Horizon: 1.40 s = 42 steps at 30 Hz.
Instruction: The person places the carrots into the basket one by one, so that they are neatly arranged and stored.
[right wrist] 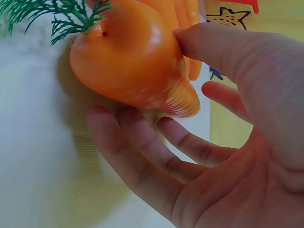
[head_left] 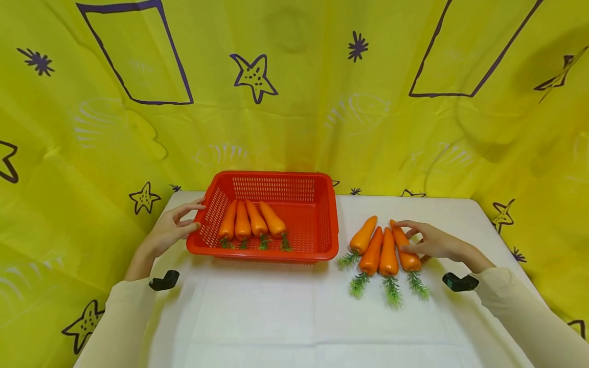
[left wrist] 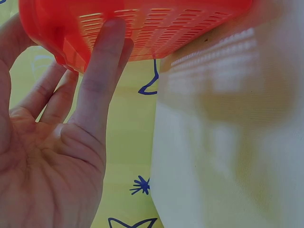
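Note:
My left hand (head_left: 166, 231) is at the left side of a red plastic basket (head_left: 303, 217), its fingers fairly straight and touching the rim and wall. In the left wrist view one fingertip lies against the slotted wall (left wrist: 156, 28). Several orange carrots with green tops lie side by side in the basket, such as this carrot (head_left: 272, 220). On the right, my right hand (head_left: 430, 241) reaches around the rightmost carrot (head_left: 407, 258) of a loose group. In the right wrist view the thumb touches that carrot (right wrist: 128, 57), while the other fingers spread beside it, apparently apart from it.
Three more carrots lie left of the right hand, among them this carrot (head_left: 388, 255), their leafy tops toward me. A white cloth (head_left: 257, 312) covers the table. Yellow patterned curtains (head_left: 294, 128) stand behind and at both sides.

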{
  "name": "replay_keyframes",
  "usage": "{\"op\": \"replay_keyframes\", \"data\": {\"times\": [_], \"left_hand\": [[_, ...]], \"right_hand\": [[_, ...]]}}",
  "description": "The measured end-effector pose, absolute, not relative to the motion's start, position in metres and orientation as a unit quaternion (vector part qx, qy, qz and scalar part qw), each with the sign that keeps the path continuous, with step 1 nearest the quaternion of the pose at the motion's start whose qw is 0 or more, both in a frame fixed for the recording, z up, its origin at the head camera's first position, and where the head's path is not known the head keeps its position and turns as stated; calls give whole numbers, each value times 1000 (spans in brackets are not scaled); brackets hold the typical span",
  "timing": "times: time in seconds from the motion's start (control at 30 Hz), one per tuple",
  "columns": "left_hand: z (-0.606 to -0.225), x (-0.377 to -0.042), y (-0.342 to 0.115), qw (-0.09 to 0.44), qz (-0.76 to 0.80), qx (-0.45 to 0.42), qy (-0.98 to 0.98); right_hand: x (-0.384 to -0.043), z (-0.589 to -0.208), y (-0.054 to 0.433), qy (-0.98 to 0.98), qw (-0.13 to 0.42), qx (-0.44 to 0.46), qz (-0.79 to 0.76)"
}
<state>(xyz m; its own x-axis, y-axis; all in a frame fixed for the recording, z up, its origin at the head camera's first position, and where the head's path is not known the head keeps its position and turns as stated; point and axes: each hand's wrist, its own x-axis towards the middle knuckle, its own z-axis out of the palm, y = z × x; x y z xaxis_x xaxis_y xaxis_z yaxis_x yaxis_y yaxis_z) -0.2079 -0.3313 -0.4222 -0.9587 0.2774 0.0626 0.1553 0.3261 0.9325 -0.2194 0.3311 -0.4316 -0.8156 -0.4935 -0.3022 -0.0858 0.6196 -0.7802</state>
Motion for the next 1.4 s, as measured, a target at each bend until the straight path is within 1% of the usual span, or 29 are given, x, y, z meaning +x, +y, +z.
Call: {"op": "replay_keyframes", "data": {"times": [0.27, 1.0, 1.2, 1.4], "left_hand": [[-421, -208, -331, 53, 569, 136, 809], [-421, -207, -332, 55, 569, 137, 809], [-421, -207, -334, 63, 577, 144, 801], [-421, -206, -335, 68, 570, 148, 805]], "right_hand": [[-219, -433, 331, 871, 250, -159, -391], [-219, -437, 332, 858, 254, -147, -421], [-219, -431, 333, 863, 255, -155, -407], [-220, -417, 335, 861, 261, -163, -406]]}}
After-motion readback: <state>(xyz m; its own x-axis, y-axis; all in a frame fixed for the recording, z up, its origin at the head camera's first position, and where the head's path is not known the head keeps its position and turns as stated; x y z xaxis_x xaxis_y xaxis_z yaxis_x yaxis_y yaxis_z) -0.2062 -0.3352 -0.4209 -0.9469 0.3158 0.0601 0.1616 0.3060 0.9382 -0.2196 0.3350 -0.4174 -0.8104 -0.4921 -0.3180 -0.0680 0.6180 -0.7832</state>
